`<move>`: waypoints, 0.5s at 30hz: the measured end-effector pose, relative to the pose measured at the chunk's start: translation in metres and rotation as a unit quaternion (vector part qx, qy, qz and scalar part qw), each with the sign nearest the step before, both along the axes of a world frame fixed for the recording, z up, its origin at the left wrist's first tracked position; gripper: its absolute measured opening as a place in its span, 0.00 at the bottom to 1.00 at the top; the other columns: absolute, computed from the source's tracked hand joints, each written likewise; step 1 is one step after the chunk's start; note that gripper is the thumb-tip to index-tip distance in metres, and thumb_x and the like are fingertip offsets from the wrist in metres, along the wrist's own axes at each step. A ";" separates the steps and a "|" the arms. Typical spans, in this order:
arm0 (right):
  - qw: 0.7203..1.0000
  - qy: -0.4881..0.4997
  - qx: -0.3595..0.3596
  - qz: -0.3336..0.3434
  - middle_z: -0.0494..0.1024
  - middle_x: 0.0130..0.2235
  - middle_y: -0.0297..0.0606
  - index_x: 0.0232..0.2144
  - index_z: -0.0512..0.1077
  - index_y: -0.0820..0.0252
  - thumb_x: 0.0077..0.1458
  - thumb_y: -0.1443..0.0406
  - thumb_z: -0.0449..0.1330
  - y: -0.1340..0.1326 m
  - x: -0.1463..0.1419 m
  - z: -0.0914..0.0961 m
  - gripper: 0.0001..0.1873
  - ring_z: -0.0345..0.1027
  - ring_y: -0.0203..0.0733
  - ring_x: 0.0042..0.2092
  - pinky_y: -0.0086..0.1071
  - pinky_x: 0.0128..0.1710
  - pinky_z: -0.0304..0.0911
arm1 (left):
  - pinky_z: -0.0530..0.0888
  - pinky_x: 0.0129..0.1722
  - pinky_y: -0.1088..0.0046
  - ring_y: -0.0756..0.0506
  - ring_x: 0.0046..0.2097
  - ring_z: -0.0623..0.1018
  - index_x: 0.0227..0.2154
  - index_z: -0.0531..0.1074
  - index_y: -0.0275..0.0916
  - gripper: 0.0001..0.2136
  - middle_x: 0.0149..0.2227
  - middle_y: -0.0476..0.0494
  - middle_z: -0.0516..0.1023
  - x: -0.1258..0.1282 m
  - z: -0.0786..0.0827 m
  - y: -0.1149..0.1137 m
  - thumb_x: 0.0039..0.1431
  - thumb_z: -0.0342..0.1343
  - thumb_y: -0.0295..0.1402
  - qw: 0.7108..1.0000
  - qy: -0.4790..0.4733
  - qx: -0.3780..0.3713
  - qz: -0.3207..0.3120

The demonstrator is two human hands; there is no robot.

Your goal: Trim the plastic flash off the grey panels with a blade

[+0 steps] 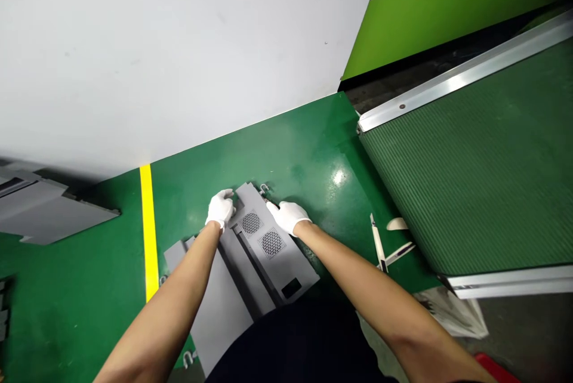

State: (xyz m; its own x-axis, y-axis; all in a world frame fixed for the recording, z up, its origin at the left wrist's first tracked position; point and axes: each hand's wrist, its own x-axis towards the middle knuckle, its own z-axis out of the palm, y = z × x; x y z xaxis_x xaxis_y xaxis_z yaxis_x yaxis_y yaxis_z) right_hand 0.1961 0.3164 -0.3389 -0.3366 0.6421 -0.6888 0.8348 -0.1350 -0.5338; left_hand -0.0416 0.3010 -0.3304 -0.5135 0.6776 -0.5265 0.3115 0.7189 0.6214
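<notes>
On the green floor [304, 156], one grey vented panel [286, 266] is lying with the gloved left hand [220, 209] and right hand [289, 216] flanking its far end, presumably for steadiness, either grip's closing being impossible to tell.

White wall [179, 43] | glossy green floor [304, 144] | yellow floor stripe [149, 228] | green ribbed conveyor belt [474, 168] right

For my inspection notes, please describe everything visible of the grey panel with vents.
The grey panel looks like painted metal, with two perforated vents, long dark grooves and a dark rectangular patch. Hooks show at its edges. It lies slanted over the green floor, its near end partly hidden by dark clothing. The gloved left hand and right hand flank its far end, apparently touching it.
</notes>
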 end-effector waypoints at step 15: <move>0.999 -0.029 0.005 0.018 0.82 0.45 0.61 0.45 0.78 0.67 0.67 0.42 0.37 0.014 -0.021 0.003 0.42 0.78 0.62 0.50 0.48 0.49 0.70 | 0.73 0.30 0.70 0.45 0.26 0.77 0.48 0.80 0.34 0.22 0.34 0.40 0.85 -0.012 0.002 0.004 0.51 0.50 0.23 0.986 0.051 -0.082 -0.138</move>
